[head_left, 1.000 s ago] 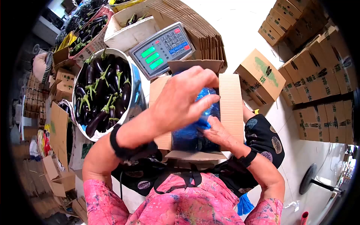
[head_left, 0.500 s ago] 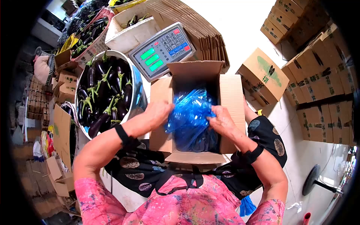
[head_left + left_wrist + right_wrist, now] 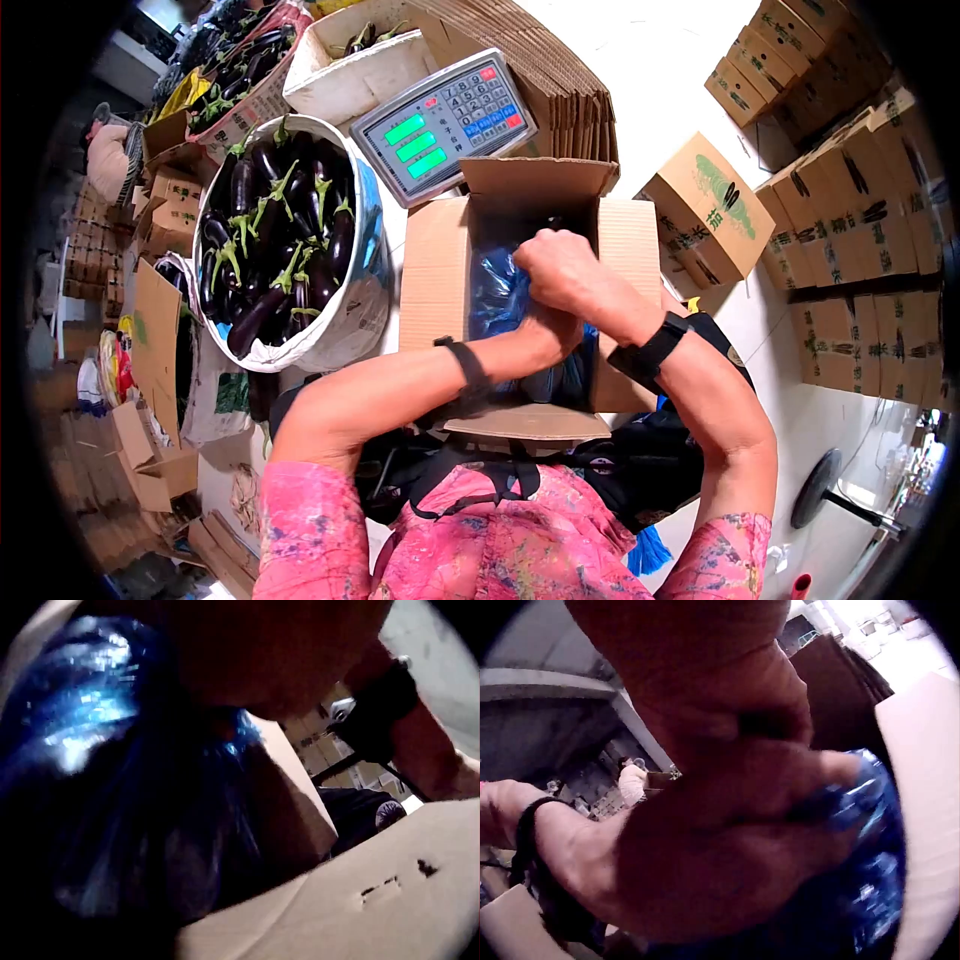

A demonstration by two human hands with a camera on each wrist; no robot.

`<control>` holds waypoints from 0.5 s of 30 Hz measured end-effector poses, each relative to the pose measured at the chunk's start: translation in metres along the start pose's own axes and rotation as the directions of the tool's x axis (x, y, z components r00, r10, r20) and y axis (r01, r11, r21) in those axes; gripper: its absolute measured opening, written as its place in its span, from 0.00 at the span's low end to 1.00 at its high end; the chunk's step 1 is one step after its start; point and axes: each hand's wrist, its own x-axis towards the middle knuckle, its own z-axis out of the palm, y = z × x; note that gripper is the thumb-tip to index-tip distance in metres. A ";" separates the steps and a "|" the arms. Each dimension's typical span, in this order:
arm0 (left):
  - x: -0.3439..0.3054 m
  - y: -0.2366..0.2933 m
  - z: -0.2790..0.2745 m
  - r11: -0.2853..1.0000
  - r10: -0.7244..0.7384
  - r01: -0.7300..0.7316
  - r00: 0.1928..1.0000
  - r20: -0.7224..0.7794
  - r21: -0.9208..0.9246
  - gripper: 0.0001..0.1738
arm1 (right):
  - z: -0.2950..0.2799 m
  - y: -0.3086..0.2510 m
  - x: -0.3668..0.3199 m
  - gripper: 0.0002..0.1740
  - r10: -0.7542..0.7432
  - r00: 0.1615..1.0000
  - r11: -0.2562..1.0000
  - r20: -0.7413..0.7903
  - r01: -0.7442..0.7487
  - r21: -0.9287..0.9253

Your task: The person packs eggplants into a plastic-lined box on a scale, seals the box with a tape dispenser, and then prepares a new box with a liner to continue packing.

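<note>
A blue plastic bag [image 3: 497,290] with dark contents fills an open cardboard box [image 3: 436,280] between the person's knees. My left hand [image 3: 548,338] reaches across the box and grips the gathered plastic. Curled at the same gathered part, my right hand [image 3: 568,268] crosses over the left one. In the right wrist view, fingers pinch the blue bag [image 3: 876,881] near its top. Shiny, bulging plastic of the bag [image 3: 90,712] shows in the left wrist view, inside the box. The hands hide the bag's neck.
A white bucket of eggplants [image 3: 270,235] stands left of the box. Behind it sits a digital scale [image 3: 445,125], beside flattened cartons [image 3: 565,100]. A closed carton [image 3: 708,210] lies at the right, with stacked cartons [image 3: 850,230] beyond.
The hands came apart, holding the bag's top spread between them, then moved together and crossed over the box. The bag's loose top is now gathered under the hands.
</note>
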 end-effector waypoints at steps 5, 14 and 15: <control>-0.013 0.032 -0.041 0.920 0.196 -0.030 0.899 0.391 -0.391 0.22 | 0.029 -0.004 -0.005 0.06 -0.134 0.991 0.991 -0.021 0.135 0.013; -0.024 0.108 -0.163 0.869 0.163 -0.473 0.554 0.817 0.147 0.11 | 0.054 -0.039 -0.058 0.13 -0.144 0.989 0.980 -0.019 0.140 -0.139; -0.009 0.099 -0.178 0.904 0.131 -0.388 0.649 0.749 0.178 0.10 | 0.091 -0.030 -0.063 0.15 -0.167 0.985 0.984 -0.045 0.164 -0.068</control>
